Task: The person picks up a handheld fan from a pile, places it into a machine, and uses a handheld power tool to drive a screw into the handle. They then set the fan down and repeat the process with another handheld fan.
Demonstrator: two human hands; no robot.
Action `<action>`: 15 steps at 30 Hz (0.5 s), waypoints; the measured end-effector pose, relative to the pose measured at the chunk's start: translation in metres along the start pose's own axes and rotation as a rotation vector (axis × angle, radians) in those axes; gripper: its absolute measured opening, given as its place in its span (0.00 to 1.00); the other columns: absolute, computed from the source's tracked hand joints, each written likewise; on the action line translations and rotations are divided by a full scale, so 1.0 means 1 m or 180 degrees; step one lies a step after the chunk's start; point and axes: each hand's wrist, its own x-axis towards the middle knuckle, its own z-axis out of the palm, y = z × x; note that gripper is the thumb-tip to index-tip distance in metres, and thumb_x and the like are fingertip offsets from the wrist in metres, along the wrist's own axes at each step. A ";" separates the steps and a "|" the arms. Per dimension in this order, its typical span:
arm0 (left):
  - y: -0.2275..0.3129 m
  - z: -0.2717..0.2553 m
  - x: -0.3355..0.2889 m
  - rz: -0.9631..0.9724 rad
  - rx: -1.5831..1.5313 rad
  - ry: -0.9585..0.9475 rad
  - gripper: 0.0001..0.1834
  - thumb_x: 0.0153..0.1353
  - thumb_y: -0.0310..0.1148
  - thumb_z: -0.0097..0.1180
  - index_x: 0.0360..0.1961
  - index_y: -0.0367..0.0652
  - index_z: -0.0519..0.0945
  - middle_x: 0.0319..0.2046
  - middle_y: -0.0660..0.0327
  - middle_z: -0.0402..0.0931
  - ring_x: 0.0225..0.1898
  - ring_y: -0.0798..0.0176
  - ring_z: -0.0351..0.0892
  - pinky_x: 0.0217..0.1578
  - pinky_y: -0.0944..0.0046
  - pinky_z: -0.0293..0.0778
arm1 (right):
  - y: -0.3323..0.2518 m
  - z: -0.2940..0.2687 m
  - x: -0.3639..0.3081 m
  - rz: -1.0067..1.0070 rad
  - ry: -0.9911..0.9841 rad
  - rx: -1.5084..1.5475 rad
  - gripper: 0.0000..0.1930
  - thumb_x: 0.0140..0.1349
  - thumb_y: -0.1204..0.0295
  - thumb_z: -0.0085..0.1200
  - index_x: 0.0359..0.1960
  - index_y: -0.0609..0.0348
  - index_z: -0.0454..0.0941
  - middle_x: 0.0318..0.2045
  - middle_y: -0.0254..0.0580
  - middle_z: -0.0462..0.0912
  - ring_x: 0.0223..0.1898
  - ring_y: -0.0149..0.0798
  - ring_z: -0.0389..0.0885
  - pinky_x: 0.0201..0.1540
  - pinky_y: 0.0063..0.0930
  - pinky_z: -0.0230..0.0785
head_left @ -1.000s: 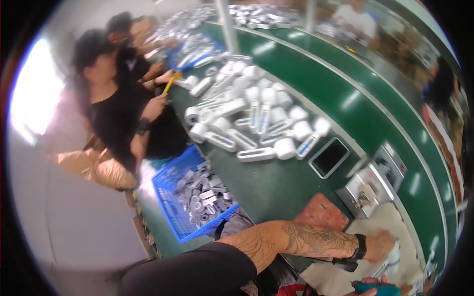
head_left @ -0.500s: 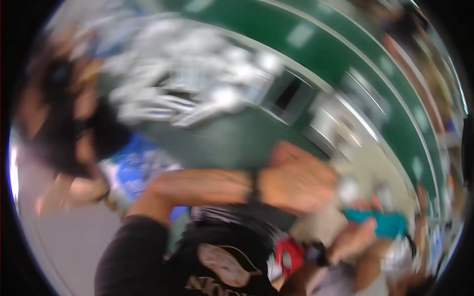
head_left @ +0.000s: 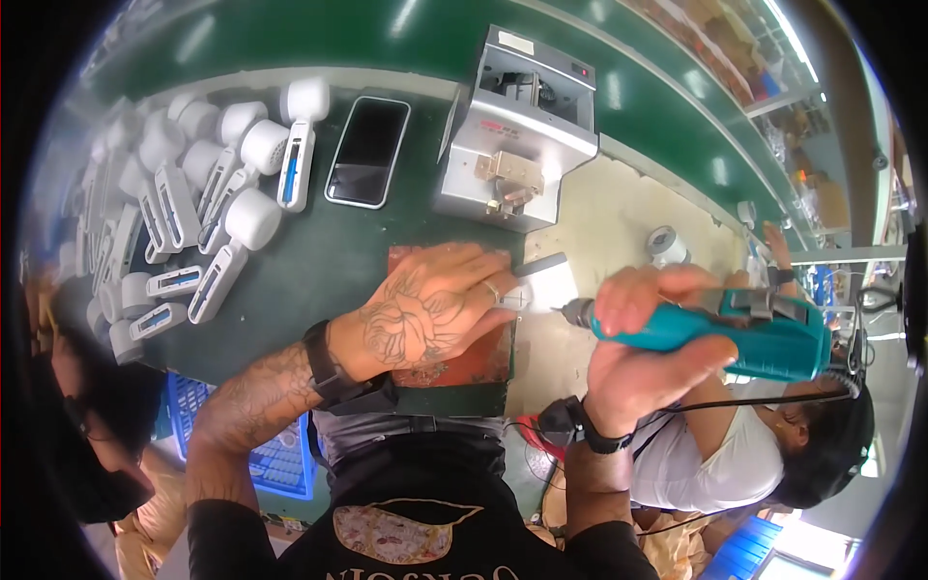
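Note:
My left hand [head_left: 425, 304], wearing a ring and a dark wristband, lies over a reddish-brown mat [head_left: 464, 365]. Its fingers close on a white plastic part [head_left: 549, 280], which they partly hide. Gripped in my right hand [head_left: 643, 348] is a teal electric screwdriver [head_left: 773, 340] with a black cable. The screwdriver's tip points left at the white part, close to it; whether they touch I cannot tell.
Several white round-headed devices with handles [head_left: 253, 220] are heaped at the left. A phone [head_left: 367, 153] and a grey machine [head_left: 522, 135] stand behind my hands. A white round part [head_left: 667, 246] sits to the right. Another person [head_left: 715, 454] is at the right; a blue basket [head_left: 285, 464] is below.
The view has swung and sharpened from a heavy blur. The screwdriver in my right hand has come to the white part, and my left hand now rests over the mat.

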 end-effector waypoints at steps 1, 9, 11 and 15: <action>-0.003 0.000 -0.001 -0.0032 -0.0015 0.0004 0.16 0.52 0.33 0.66 0.40 0.38 0.78 0.41 0.55 0.75 0.42 0.51 0.77 0.41 0.55 0.76 | 0.002 0.005 0.005 0.0187 -0.0070 0.0032 0.41 0.57 0.30 0.48 0.45 0.63 0.70 0.20 0.36 0.70 0.20 0.34 0.68 0.26 0.28 0.63; -0.010 -0.001 -0.008 -0.0126 -0.0138 0.0092 0.18 0.50 0.35 0.68 0.39 0.39 0.78 0.42 0.57 0.75 0.40 0.54 0.76 0.36 0.56 0.75 | 0.026 0.030 -0.004 0.0437 -0.0279 -0.0043 0.43 0.55 0.31 0.51 0.47 0.66 0.70 0.20 0.37 0.71 0.21 0.34 0.70 0.25 0.29 0.65; -0.011 0.000 -0.008 -0.0129 -0.0199 0.0075 0.18 0.50 0.36 0.68 0.39 0.40 0.78 0.42 0.57 0.75 0.39 0.54 0.76 0.36 0.56 0.75 | 0.031 0.032 -0.003 0.0381 -0.0249 -0.0188 0.42 0.58 0.28 0.44 0.47 0.62 0.71 0.17 0.33 0.68 0.19 0.32 0.67 0.24 0.28 0.62; -0.012 0.000 -0.009 -0.0169 -0.0187 0.0069 0.18 0.49 0.36 0.68 0.39 0.40 0.77 0.42 0.57 0.75 0.40 0.54 0.76 0.35 0.56 0.75 | 0.037 0.033 -0.003 0.0405 -0.0207 -0.0328 0.42 0.57 0.28 0.45 0.46 0.62 0.70 0.17 0.33 0.68 0.18 0.32 0.66 0.24 0.29 0.62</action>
